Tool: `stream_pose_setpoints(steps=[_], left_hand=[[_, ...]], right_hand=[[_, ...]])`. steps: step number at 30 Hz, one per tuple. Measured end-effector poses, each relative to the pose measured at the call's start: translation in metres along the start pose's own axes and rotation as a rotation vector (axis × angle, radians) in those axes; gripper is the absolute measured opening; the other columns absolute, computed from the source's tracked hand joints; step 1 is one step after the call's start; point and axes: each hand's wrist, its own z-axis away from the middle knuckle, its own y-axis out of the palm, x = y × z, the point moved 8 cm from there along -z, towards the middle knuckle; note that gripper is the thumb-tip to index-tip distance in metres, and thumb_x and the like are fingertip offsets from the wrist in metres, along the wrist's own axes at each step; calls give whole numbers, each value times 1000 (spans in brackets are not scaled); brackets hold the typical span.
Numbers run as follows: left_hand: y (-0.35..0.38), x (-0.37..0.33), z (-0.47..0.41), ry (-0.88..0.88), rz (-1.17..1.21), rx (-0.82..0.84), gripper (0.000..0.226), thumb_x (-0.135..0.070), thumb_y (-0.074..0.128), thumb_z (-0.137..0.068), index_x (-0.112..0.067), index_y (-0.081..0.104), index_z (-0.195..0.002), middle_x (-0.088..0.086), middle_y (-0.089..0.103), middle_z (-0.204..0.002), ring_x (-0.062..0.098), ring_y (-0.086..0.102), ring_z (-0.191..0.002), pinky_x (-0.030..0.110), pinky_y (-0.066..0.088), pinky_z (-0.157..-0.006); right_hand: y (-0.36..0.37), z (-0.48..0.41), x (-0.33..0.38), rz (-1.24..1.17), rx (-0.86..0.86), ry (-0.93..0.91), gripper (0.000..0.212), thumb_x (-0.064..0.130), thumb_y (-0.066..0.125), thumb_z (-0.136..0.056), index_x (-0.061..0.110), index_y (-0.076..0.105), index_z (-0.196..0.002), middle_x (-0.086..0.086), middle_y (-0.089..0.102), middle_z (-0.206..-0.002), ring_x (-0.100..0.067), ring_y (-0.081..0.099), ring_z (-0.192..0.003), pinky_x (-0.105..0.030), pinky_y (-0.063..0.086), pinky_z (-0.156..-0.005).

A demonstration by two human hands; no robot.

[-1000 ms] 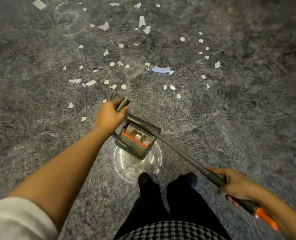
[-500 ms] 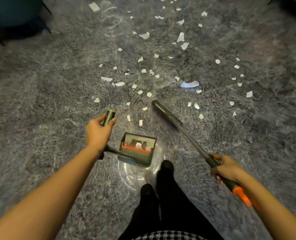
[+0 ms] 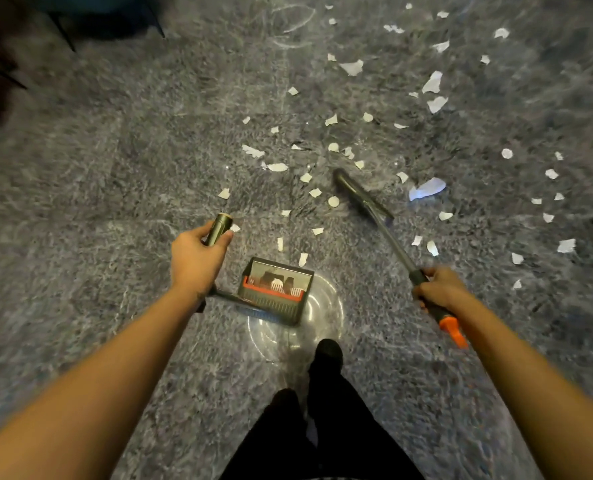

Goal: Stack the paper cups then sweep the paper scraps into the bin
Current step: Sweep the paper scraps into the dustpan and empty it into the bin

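Note:
My left hand (image 3: 194, 259) grips the dark upright handle (image 3: 220, 227) of a long-handled dustpan (image 3: 275, 293), whose grey pan with a red comb edge stands on the floor in front of my feet. My right hand (image 3: 439, 292) grips the dark, orange-ended handle of a broom (image 3: 385, 230). The broom head (image 3: 352, 188) rests on the floor among the white paper scraps (image 3: 277, 167), which lie scattered ahead and to the right. A larger pale scrap (image 3: 428, 188) lies right of the broom head. No paper cups are in view.
The floor is grey speckled stone with a round glare patch (image 3: 323, 313) under the dustpan. Dark chair legs (image 3: 63, 32) stand at the top left. My legs and a dark shoe (image 3: 328, 355) are at the bottom centre.
The broom has come apart from the dustpan and swung right and forward. The dustpan now stands on the floor at my left, and the view has shifted left.

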Motion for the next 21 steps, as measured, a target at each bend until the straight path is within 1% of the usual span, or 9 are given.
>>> stream_pose_setpoints(steps=[1, 3, 5, 6, 8, 11, 14, 17, 21], left_hand=[[0, -1, -6, -3, -2, -10, 43, -34, 68, -86, -14, 63, -123, 5, 66, -75, 32, 66, -80, 28, 46, -64], [0, -3, -17, 1, -20, -14, 43, -34, 68, -85, -15, 63, -123, 0, 63, -70, 32, 66, -78, 28, 44, -62], [2, -6, -28, 17, -67, -7, 44, -35, 67, -85, -16, 63, -124, 9, 69, -83, 32, 66, -80, 28, 45, -63], [3, -8, -34, 26, -102, -1, 44, -36, 67, -85, -17, 62, -124, 10, 71, -91, 30, 66, -80, 29, 45, -64], [5, -13, -44, 42, -159, 17, 45, -40, 67, -84, -21, 62, -125, 3, 71, -95, 20, 65, -74, 28, 47, -65], [7, -19, -56, 77, -210, 67, 45, -41, 66, -85, -24, 61, -125, -2, 70, -97, 13, 64, -73, 30, 52, -67], [5, -18, -68, 79, -217, 109, 47, -41, 66, -85, -21, 60, -127, 2, 69, -108, 16, 65, -80, 36, 55, -76], [-2, -17, -76, 118, -242, 119, 46, -40, 65, -86, -21, 60, -127, 2, 70, -105, 14, 63, -77, 33, 54, -75], [-2, -22, -78, 153, -235, 162, 43, -38, 64, -87, -21, 61, -126, 4, 70, -101, 21, 66, -82, 40, 55, -77]], right_hand=[[-1, -10, 9, 3, 9, -1, 44, -15, 52, -82, -8, 48, -125, -13, 52, -61, -14, 47, -27, -15, 35, -27], [1, -29, 25, 9, 25, -6, 38, -14, 52, -82, -11, 49, -120, -14, 50, -61, -23, 49, -37, -22, 41, -33], [6, -43, 37, 52, 41, -10, 35, -14, 52, -81, -11, 52, -117, -14, 51, -62, -25, 47, -44, -27, 43, -39], [11, -48, 40, 76, 53, -7, 34, -14, 52, -81, -10, 53, -115, -14, 51, -62, -24, 47, -42, -24, 42, -35], [24, -53, 43, 114, 75, -8, 32, -14, 53, -81, -10, 55, -113, -17, 52, -67, -24, 46, -41, -20, 39, -31], [43, -49, 43, 251, 119, -36, 30, -10, 55, -81, -8, 57, -112, -16, 53, -74, -19, 43, -51, -22, 41, -39], [57, -34, 31, 310, 190, -22, 34, -11, 56, -81, -7, 56, -114, -14, 52, -75, -17, 44, -51, -13, 35, -29], [69, -11, 13, 309, 213, -6, 41, -11, 56, -81, -6, 52, -121, -12, 51, -73, -16, 45, -49, -16, 37, -32], [91, 33, -5, 317, 250, 23, 51, -11, 55, -81, 0, 48, -130, -12, 53, -73, -13, 48, -40, -20, 41, -36]])
